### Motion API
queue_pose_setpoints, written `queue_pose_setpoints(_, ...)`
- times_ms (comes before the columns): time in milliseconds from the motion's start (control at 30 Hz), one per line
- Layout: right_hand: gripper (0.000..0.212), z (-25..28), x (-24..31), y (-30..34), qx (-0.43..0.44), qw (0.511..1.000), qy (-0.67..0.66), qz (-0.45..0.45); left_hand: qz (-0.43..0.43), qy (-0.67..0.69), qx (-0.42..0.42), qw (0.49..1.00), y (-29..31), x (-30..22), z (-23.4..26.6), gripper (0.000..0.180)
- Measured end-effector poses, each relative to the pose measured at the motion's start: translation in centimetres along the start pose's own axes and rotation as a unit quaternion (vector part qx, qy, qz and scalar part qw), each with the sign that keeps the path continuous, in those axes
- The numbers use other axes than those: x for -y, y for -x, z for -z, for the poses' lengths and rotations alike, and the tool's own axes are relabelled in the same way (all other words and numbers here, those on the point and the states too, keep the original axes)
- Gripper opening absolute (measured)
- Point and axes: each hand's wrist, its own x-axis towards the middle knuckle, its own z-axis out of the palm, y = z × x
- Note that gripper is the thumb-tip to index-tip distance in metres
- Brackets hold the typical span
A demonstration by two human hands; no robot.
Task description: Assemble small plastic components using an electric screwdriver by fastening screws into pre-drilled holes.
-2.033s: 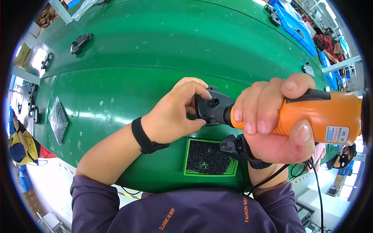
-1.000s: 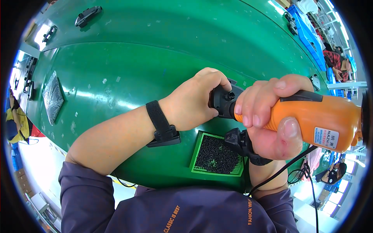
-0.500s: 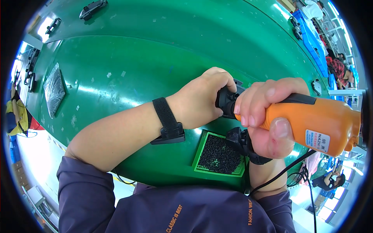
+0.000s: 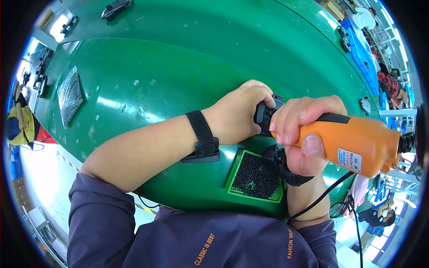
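Observation:
My right hand (image 4: 306,129) is wrapped round an orange electric screwdriver (image 4: 368,145), which lies almost level with its tip end pointing left. The tip meets a black plastic part (image 4: 262,115), though the exact contact is hidden behind my fingers. Thumb and fingers of my left hand (image 4: 239,111) grip that part from its left side and steady it above the table. Just below the hands sits a green tray (image 4: 254,198) full of small black screws. Black straps with dark boxes circle both wrists.
A clear plastic bag (image 4: 70,96) rests on the green table (image 4: 147,71) at left. Several black devices (image 4: 117,9) lie along the far and left sides. Blue trays (image 4: 364,64) stand far right. A black cable (image 4: 324,194) hangs by my right arm. Co-workers (image 4: 380,214) are at right.
The view has shifted slightly, so the table things appear a little further right. Both hands keep their holds, and the screwdriver's back end shows slightly further left.

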Motion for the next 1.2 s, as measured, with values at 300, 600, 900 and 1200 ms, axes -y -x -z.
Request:
queue_pose_setpoints(300, 0.040, 2.9, 3.7, -0.1, -0.060, 0.989, -0.095, 0.093, 0.081, 0.010, 0.040, 0.996, 0.4, -1.5, 0.3, 0.058)
queue_pose_setpoints(600, 0.051, 6.7, 10.0, 2.6, -0.164, 0.983, -0.021, 0.085, 0.107, 0.055, -0.052, 0.991, -2.4, -2.8, 3.3, 0.078)
queue_pose_setpoints(900, 0.043, 7.6, 9.6, 3.1, -0.115, 0.989, -0.002, 0.095, 0.090, 0.007, -0.090, 0.992, -7.0, -2.2, 6.6, 0.085)
queue_pose_setpoints(1200, 0.046, 7.3, 10.5, 3.7, -0.128, 0.988, -0.003, 0.084, 0.011, -0.416, -0.159, 0.896, -8.4, 2.3, 13.4, 0.064)
